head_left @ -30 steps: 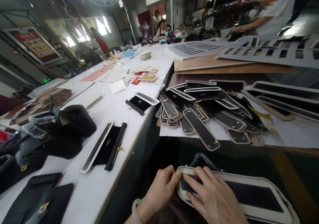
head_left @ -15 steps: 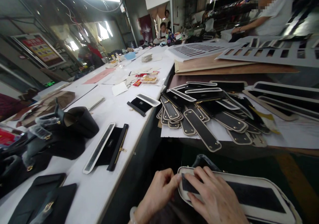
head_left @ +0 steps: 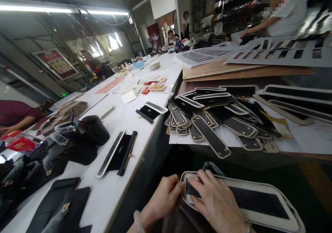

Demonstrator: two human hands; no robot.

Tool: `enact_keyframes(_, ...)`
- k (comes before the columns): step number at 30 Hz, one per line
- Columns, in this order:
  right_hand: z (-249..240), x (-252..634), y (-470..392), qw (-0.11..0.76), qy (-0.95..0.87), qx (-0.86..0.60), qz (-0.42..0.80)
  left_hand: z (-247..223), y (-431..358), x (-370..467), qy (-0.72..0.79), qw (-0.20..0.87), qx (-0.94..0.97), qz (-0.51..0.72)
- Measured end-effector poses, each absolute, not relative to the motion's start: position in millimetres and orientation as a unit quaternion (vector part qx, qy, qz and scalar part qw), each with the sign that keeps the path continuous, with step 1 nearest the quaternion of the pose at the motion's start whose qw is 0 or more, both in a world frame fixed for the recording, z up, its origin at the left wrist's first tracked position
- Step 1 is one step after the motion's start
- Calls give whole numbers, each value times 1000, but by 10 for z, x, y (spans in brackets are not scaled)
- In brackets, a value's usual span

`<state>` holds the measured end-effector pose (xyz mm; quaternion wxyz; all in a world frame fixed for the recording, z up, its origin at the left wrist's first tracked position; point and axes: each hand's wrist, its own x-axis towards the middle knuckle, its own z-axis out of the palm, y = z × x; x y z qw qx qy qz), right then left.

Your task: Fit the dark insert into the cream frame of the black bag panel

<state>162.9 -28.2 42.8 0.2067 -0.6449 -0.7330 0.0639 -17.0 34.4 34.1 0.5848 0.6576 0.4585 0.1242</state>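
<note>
Left hand [head_left: 164, 200] pinching the end of a cream-edged black panel [head_left: 249, 200]; right hand [head_left: 216, 202] pressed flat on it.

White table [head_left: 145, 122], black bags [head_left: 77, 139], framed strips [head_left: 210, 136], paper [head_left: 306, 136]

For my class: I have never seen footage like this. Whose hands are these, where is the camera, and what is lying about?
The camera sits on a worker's head, looking down and forward. The left hand pinches the end of a long cream-edged black panel; the right hand presses flat on it. On the brown table ahead lies a heap of similar black strips. The white table to the left carries black bags. Other people work further off.
</note>
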Motion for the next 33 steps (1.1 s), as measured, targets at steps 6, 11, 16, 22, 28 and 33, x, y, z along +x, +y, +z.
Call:
enact_keyframes(6,376,1666,-273,237,-736,-633,32,420,347,-163,415,601,667,143)
enact_keyframes(11,375,1678,-282,245,-733,-633,34,321,285,-177,430,648,594,206)
enact_keyframes(16,382,1668,-283,249,-735,-630,25,110,216,-171,367,727,509,280)
enact_keyframes(22,356,1682,-282,264,-732,-628,27,-13,108,-144,328,794,395,326)
enact_keyframes(28,338,1699,-293,268,-735,-623,26,5,67,-171,366,739,456,335)
enact_keyframes(33,379,1678,-337,307,-712,-632,17,127,73,-142,437,493,669,344)
